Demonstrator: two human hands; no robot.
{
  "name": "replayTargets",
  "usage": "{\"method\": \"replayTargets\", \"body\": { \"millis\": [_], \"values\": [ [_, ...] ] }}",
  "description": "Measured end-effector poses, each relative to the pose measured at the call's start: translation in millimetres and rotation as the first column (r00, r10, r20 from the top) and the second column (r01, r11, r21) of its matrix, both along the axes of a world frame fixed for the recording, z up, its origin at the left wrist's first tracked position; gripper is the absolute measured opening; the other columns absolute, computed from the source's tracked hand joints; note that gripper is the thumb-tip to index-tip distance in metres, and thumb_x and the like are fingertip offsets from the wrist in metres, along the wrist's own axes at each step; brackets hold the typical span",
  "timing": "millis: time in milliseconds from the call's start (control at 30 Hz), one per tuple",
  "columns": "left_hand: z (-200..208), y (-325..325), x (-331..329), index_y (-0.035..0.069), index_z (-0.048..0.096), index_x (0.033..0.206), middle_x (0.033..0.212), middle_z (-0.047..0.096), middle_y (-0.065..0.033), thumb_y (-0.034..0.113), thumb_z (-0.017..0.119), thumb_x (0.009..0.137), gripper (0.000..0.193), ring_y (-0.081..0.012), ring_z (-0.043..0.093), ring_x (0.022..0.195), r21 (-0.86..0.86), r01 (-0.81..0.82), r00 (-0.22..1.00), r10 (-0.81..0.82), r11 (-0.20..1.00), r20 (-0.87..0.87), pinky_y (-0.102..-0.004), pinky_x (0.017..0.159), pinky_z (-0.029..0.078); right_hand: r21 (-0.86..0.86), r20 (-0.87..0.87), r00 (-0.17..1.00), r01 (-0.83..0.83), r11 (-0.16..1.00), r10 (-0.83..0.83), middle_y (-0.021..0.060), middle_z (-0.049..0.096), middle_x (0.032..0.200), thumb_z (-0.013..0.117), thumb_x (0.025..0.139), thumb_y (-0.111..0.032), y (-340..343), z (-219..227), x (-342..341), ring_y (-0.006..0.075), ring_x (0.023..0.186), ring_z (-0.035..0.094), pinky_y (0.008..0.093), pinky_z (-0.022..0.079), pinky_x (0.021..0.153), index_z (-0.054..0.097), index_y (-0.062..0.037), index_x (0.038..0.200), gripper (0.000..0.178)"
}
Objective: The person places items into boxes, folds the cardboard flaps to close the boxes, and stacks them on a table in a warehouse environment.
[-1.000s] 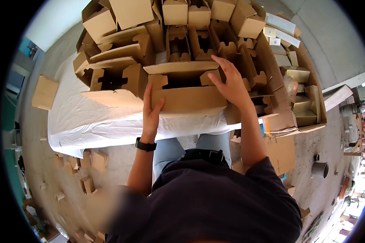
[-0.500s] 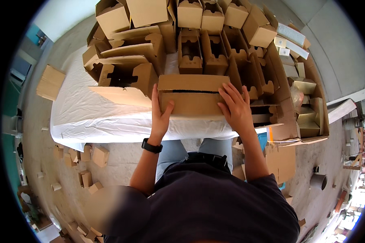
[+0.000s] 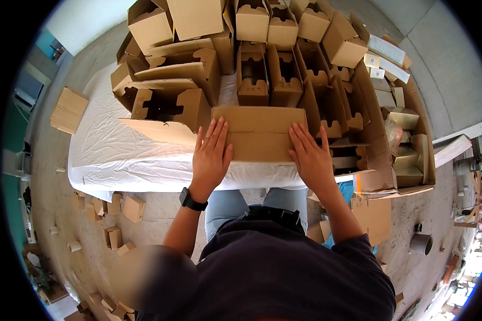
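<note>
A brown cardboard box [image 3: 258, 145] lies in front of me near the front edge of the white-covered table [image 3: 128, 170]. Its two top flaps are folded down and meet along a thin seam. Flat on the left end of the box rests my left hand [image 3: 211, 155], fingers stretched out, a black watch on the wrist. My right hand [image 3: 310, 155] lies on the right end with its fingers extended and slightly spread. Neither hand grips anything. What the box contains is hidden under the flaps.
Open cardboard boxes with notched flaps [image 3: 253, 80] stand in rows behind. Another open box [image 3: 171, 109] sits to the left. At the right, a large carton [image 3: 380, 160] holds several small boxes. A loose cardboard piece [image 3: 69, 109] lies left of the table; small boxes [image 3: 134, 207] litter the floor.
The gap between the box's top flaps has closed. My left hand has moved from the left side onto the top, and my right hand has straightened its fingers on the right end.
</note>
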State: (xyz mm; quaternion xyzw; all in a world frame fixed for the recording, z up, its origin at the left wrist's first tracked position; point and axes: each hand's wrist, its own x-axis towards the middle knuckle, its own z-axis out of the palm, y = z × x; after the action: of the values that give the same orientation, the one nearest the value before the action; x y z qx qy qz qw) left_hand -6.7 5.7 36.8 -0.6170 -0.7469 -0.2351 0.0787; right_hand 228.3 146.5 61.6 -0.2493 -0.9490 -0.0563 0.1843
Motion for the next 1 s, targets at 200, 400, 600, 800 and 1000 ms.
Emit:
{"method": "replayTargets", "body": {
  "millis": [200, 400, 600, 800, 1000],
  "values": [
    [8.7, 0.7, -0.9, -0.002, 0.043, 0.138, 0.145, 0.044, -0.0170, 0.021, 0.046, 0.097, 0.048, -0.0307, 0.038, 0.136, -0.053, 0.024, 0.997, -0.028, 0.998, -0.066, -0.0489, 0.115, 0.023, -0.060, -0.025, 1.000, 0.013, 0.998, -0.015, 0.0105, 0.053, 0.137, 0.056, 0.093, -0.026, -1.5, -4.6, -3.6, 0.0209, 0.131, 0.046, 0.0503, 0.021, 0.116, 0.054, -0.0013, 0.129, 0.043],
    [11.5, 7.7, -5.9, -0.003, 0.046, 0.136, 0.144, 0.046, -0.0147, 0.025, 0.046, 0.097, 0.048, -0.0286, 0.040, 0.135, -0.142, 0.006, 0.989, -0.027, 0.990, -0.147, -0.0479, 0.115, 0.023, -0.093, -0.006, 1.000, 0.016, 0.996, -0.017, 0.0113, 0.053, 0.137, 0.053, 0.095, -0.031, 4.0, -8.3, -8.1, 0.0216, 0.132, 0.046, 0.0490, 0.022, 0.115, 0.054, -0.0007, 0.130, 0.045],
    [14.7, 11.8, -6.7, -0.003, 0.046, 0.136, 0.144, 0.045, -0.0157, 0.029, 0.046, 0.097, 0.051, -0.0275, 0.038, 0.136, -0.095, -0.017, 0.982, -0.001, 0.995, -0.188, -0.0468, 0.117, 0.018, -0.066, 0.004, 0.999, 0.036, 0.997, -0.035, 0.0096, 0.051, 0.139, 0.054, 0.094, -0.038, 7.9, -0.1, -13.8, 0.0225, 0.133, 0.044, 0.0484, 0.020, 0.116, 0.052, -0.0024, 0.133, 0.052],
    [23.6, 36.4, 9.8, -0.007, 0.038, 0.139, 0.147, 0.039, -0.0216, 0.030, 0.049, 0.095, 0.059, -0.0301, 0.033, 0.139, -0.083, 0.071, 0.988, -0.081, 0.994, -0.129, -0.0444, 0.117, 0.019, -0.079, -0.022, 0.997, -0.077, 0.994, 0.075, 0.0089, 0.047, 0.144, 0.050, 0.095, -0.044, 10.0, 4.1, -56.6, 0.0226, 0.136, 0.039, 0.0472, 0.020, 0.116, 0.048, -0.0069, 0.138, 0.057],
    [4.9, 34.7, 18.2, -0.009, 0.035, 0.141, 0.150, 0.033, -0.0237, 0.027, 0.050, 0.093, 0.061, -0.0327, 0.030, 0.141, -0.112, 0.129, 0.988, -0.138, 0.985, -0.072, -0.0431, 0.117, 0.022, -0.120, -0.024, 0.991, -0.136, 0.983, 0.134, 0.0079, 0.043, 0.147, 0.045, 0.096, -0.049, 7.2, -11.9, -65.6, 0.0223, 0.139, 0.035, 0.0472, 0.020, 0.116, 0.044, -0.0085, 0.141, 0.061]
  ]
}}
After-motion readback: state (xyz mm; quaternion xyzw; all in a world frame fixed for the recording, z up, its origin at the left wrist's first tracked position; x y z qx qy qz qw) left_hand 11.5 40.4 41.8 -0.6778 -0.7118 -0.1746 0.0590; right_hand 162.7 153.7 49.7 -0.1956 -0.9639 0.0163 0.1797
